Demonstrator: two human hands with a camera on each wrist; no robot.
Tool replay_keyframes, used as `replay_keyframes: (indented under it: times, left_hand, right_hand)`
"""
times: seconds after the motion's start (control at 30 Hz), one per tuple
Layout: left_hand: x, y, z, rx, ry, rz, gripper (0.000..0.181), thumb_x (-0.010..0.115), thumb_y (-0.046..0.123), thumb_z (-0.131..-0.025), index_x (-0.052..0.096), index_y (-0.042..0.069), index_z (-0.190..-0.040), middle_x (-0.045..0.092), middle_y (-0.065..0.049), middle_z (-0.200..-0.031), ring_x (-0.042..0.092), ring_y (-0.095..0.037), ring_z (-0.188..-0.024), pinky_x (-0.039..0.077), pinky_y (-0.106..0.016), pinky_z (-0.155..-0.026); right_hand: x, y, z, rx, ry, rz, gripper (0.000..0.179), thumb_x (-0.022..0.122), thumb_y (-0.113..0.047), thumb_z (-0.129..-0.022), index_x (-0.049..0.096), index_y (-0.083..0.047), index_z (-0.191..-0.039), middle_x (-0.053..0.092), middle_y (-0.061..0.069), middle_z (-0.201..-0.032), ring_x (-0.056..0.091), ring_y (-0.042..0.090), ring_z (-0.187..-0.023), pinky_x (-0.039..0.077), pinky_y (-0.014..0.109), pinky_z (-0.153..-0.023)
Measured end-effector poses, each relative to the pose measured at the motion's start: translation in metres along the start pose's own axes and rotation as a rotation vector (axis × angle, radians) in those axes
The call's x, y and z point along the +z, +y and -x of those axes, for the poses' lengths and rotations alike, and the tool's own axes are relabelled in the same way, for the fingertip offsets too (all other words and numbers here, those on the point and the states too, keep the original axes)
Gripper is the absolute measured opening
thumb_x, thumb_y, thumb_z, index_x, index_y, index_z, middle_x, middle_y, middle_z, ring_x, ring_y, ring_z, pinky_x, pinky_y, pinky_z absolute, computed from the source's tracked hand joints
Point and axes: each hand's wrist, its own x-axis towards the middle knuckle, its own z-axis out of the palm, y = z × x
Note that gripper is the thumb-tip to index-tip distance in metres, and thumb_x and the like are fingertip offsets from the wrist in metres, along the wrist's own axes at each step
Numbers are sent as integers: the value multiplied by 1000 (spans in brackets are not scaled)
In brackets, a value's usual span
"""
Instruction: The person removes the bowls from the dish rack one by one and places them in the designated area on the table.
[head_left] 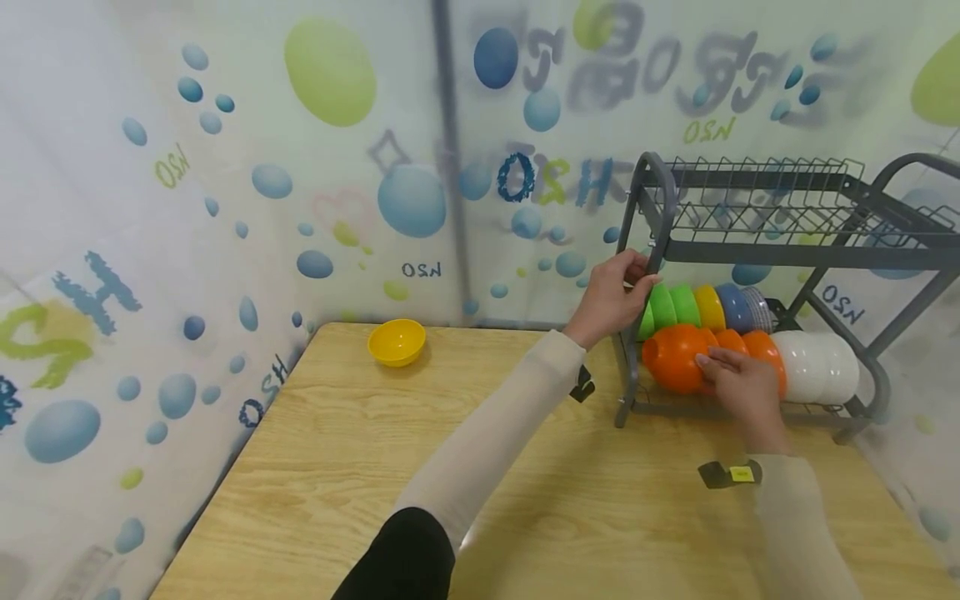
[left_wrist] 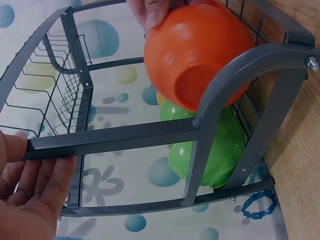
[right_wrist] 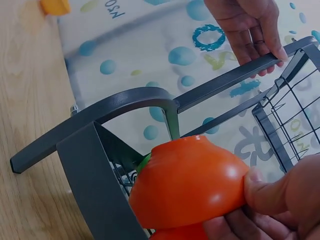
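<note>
While our left grip holds the left side of the dish rack, fingers curled round its dark frame, our right grip pinches the rim of an orange bowl, thumb on its outer wall. We have that bowl tipped on its side, base facing left, at the left end of the lower tier's front row; nested orange bowls and white bowls lie to its right. Behind it we see green bowls. Well apart, a yellow bowl stands upright on the surface.
</note>
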Motion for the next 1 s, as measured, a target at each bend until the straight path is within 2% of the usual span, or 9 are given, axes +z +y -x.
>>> replay_keyframes:
  times: [0.07, 0.17, 0.27, 0.37, 0.5, 0.63, 0.8, 0.9, 1.0]
  left_hand:
    - [0, 0, 0, 3, 0, 0, 22, 61, 20, -105, 63, 4, -119, 70, -8, -107, 68, -11, -92, 49, -6, -79]
    - [0, -1, 0, 9, 2, 1, 22, 61, 19, -104, 63, 4, -120, 70, -8, -107, 68, -12, -92, 49, -6, -79]
    - [0, -1, 0, 10, 2, 2, 22, 61, 20, -104, 63, 4, -119, 70, -8, -106, 68, -12, -91, 49, -6, -79]
    - [0, -1, 0, 9, 2, 4, 22, 61, 20, -104, 63, 4, -119, 70, -8, -106, 68, -11, -91, 49, -6, -78]
    - [1, -2, 0, 2, 4, 9, 22, 61, 20, -104, 63, 4, -119, 70, -8, -106, 68, -11, -91, 49, -6, -77]
    - [1, -3, 1, -6, 6, 13, 23, 61, 19, -104, 63, 3, -120, 70, -9, -106, 67, -11, -91, 49, -6, -77]
    - [0, -3, 1, -10, 2, 24, 23, 61, 19, -104, 62, 3, -121, 69, -9, -107, 67, -11, -92, 49, -6, -77]
    - [0, -3, 1, -10, -5, 31, 24, 61, 20, -105, 62, 3, -122, 69, -9, -108, 67, -12, -93, 49, -7, -78]
    - [-1, -2, 2, -8, -16, 30, 24, 60, 20, -105, 62, 4, -122, 69, -8, -108, 67, -11, -93, 49, -7, -77]
  right_hand:
    - [0, -1, 1, 15, -5, -14, 67, 59, -43, -103, 45, 0, -153, 61, 18, -144, 62, -11, -80, 57, 11, -73]
    - [-1, -3, 2, 27, -5, -41, 68, 61, -45, -102, 46, -3, -153, 70, -5, -124, 62, -10, -81, 56, 11, -74]
    - [-3, -5, 3, 14, -1, -75, 68, 62, -44, -101, 47, -2, -152, 65, -27, -101, 62, -11, -80, 55, 8, -73]
    - [-4, -7, 5, -20, 7, -115, 66, 64, -40, -101, 48, 1, -150, 61, -36, -87, 63, -12, -79, 54, 7, -72]
    - [-4, -10, 9, -51, 21, -118, 66, 66, -40, -100, 50, 2, -149, 62, -36, -86, 62, -12, -81, 54, 6, -73]
    - [-6, -15, 14, -64, 26, -49, 65, 63, -45, -100, 52, -3, -149, 60, -34, -92, 59, -7, -90, 50, 3, -76]
    - [-9, -20, 20, -171, 61, -7, 56, 63, -43, -101, 60, -2, -138, 61, -32, -91, 57, -2, -91, 47, 3, -78]
    - [-10, -22, 24, -241, 93, 17, 48, 64, -39, -101, 62, 0, -129, 65, -26, -92, 57, -1, -90, 46, 3, -78]
    - [-11, -25, 28, -278, 114, 47, 46, 64, -39, -101, 64, -1, -127, 67, -22, -95, 57, -3, -90, 45, 3, -79]
